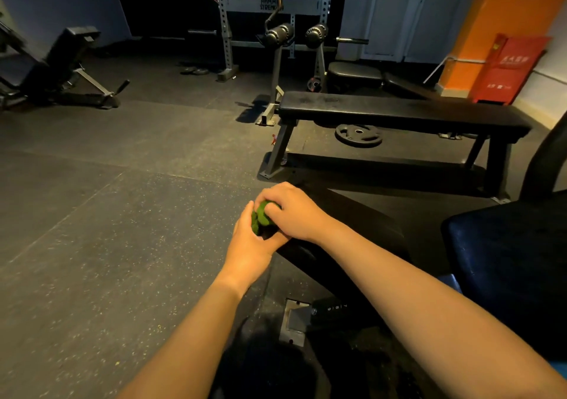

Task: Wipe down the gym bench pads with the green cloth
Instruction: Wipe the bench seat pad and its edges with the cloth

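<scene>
A bunched green cloth sits between both my hands at the near end of a long black bench pad that runs toward me on the right. My left hand cups the cloth from below and the left, fingers curled round it. My right hand covers it from above, fingers curled over it, so most of the cloth is hidden. A dark blue seat pad lies at the right edge. A flat black bench stands across the floor beyond.
A weight plate lies under the flat bench. An adjustable bench stands at far left, and a grey rack at the back. A red cabinet leans on the orange pillar. Dark rubber floor spreads to the left.
</scene>
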A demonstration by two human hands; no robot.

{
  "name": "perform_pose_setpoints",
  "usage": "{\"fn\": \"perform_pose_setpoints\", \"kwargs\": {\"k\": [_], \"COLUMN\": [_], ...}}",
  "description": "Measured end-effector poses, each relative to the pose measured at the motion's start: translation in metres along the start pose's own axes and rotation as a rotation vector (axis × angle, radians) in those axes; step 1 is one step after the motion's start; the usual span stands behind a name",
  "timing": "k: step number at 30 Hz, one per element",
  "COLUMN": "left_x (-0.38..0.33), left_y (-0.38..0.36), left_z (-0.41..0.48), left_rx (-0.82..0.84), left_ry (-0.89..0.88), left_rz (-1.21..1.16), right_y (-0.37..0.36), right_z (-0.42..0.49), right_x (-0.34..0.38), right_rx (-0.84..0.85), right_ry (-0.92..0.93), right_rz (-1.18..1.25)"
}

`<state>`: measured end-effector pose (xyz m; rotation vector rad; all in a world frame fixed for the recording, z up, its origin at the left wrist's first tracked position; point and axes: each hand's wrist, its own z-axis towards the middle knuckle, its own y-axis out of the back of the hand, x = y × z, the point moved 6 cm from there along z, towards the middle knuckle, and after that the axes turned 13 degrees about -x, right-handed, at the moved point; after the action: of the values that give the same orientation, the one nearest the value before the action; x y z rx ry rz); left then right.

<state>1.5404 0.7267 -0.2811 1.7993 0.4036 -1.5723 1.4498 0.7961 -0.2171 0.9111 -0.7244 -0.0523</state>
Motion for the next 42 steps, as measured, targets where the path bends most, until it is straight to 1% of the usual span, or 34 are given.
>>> {"fn": "perform_pose_setpoints", "kwargs": {"k": [2,4,7,9,13,15,19,21,24,27,30,32,34,36,39,42], "left_x": [-0.005,-0.004,-0.007,-0.008,-0.01,-0.008,-0.007,0.001,-0.009,-0.016,-0.017,-0.018,-0.018,-0.018,-0.016,-0.016], "left_y": [0.001,0.002,0.001,0.001,-0.001,-0.002,-0.005,-0.009,-0.007,-0.003,-0.005,-0.005,-0.005,-0.005,-0.005,-0.005], "left_z": [-0.005,-0.009,-0.013,-0.014,-0.019,-0.02,-0.022,-0.015,-0.019,-0.023,-0.023,-0.024,-0.025,-0.025,-0.024,-0.026], "left_rx": [-0.005,-0.011,-0.007,0.001,0.04,0.053,0.106,0.131,0.132,0.081,0.048,0.035,0.019,0.009,0.008,0.014], "left_ry": [0.002,0.034,0.037,0.047,0.03,0.044,0.08,0.096,0.061,0.015,-0.03,-0.042,-0.042,-0.033,-0.012,0.006], "left_rz": [-0.005,-0.006,-0.019,-0.028,-0.081,-0.119,-0.164,-0.158,-0.11,-0.062,-0.03,-0.021,-0.012,-0.015,-0.037,-0.085], "right_y": [0.004,0.007,0.017,0.021,0.027,0.029,0.027,0.025,0.028,0.032,0.032,0.032,0.03,0.031,0.031,0.026], "right_z": [0.011,0.022,0.03,0.024,-0.004,-0.023,-0.058,-0.059,-0.038,-0.014,0.005,0.012,0.012,0.001,-0.023,-0.053], "right_x": [-0.01,-0.025,-0.052,-0.059,-0.047,-0.034,-0.013,-0.011,-0.022,-0.048,-0.075,-0.084,-0.083,-0.072,-0.048,-0.022], "right_rx": [-0.078,-0.112,-0.188,-0.254,-0.372,-0.395,-0.383,-0.351,-0.338,-0.344,-0.323,-0.324,-0.347,-0.384,-0.42,-0.408], "right_ry": [-0.057,-0.169,-0.335,-0.396,-0.355,-0.317,-0.231,-0.197,-0.176,-0.258,-0.394,-0.489,-0.52,-0.478,-0.367,-0.27], "right_rz": [0.015,0.057,0.109,0.113,0.096,0.123,0.23,0.196,0.116,0.086,0.082,0.108,0.09,0.061,0.058,0.098]}}
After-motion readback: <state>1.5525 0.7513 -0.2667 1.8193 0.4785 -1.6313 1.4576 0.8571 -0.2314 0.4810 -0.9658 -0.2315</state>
